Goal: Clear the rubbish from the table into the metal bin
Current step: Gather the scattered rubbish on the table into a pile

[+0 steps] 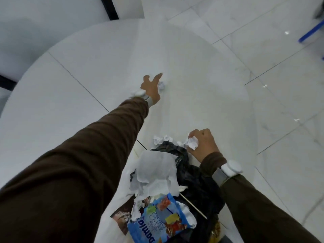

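Far out over the white table point(70, 81), left hand point(150, 87) at full reach, fingers straight and spread, gripping nothing. Just right of those fingers, a small crumpled paper ball point(161, 85); touching or a hair apart, cannot tell which. Probably near weightless, soft and springy, and apt to roll or skid on the smooth top if nudged. Best taken from above, thumb on one side and fingers on the other, closing gently round the whole ball.

Nearer the body, between the two hands, a black bin liner point(192, 178) heaped with a torn tissue sheet point(156, 169), a blue sweet packet point(163, 223) and a thin wooden stick point(192, 206). Metal of the bin itself hardly visible.

Just left of the right hand, more paper scraps point(160, 139) at the liner's far edge. Right hand point(203, 143) curled round a paper wad point(192, 143), held at that same edge. Equally light and crushable by the look of it; no firm squeeze called for, only a release well over the heap to avoid a bounce back out.
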A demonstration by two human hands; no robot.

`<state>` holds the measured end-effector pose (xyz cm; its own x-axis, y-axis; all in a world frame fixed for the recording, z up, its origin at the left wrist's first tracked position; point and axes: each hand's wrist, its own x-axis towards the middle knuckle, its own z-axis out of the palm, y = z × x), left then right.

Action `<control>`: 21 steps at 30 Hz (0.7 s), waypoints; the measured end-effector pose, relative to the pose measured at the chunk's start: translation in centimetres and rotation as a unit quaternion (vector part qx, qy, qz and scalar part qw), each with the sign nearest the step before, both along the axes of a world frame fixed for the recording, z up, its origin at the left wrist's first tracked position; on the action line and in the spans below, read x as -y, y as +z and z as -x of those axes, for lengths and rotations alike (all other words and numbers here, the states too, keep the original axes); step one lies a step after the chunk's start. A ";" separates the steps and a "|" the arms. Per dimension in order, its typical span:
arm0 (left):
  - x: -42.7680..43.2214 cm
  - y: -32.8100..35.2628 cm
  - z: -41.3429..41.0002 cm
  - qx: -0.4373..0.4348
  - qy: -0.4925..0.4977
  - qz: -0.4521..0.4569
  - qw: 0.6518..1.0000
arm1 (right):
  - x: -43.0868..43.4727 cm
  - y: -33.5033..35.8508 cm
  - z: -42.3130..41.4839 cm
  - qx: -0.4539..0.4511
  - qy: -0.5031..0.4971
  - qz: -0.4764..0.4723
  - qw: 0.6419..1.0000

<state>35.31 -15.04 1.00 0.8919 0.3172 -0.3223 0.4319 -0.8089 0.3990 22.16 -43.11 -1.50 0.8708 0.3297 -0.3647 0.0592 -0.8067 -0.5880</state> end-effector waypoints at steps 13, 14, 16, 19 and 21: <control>0.9 -4.5 0.5 -0.024 -0.109 -0.056 0.992 | 0.0 0.8 1.5 0.095 -0.024 -0.085 0.992; 1.0 -3.8 1.1 -0.030 -0.104 -0.033 0.994 | 0.1 1.1 1.2 0.102 -0.025 -0.083 0.991; 1.2 -1.6 3.6 -0.029 -0.108 -0.017 0.994 | 0.1 2.3 1.2 0.110 -0.013 -0.079 0.991; 1.5 3.1 8.5 0.043 -0.119 0.015 0.992 | -0.1 5.1 2.0 0.115 0.020 -0.063 0.991; 1.5 6.3 12.6 0.065 -0.123 0.026 0.990 | -0.2 7.2 3.0 0.137 0.037 -0.063 0.988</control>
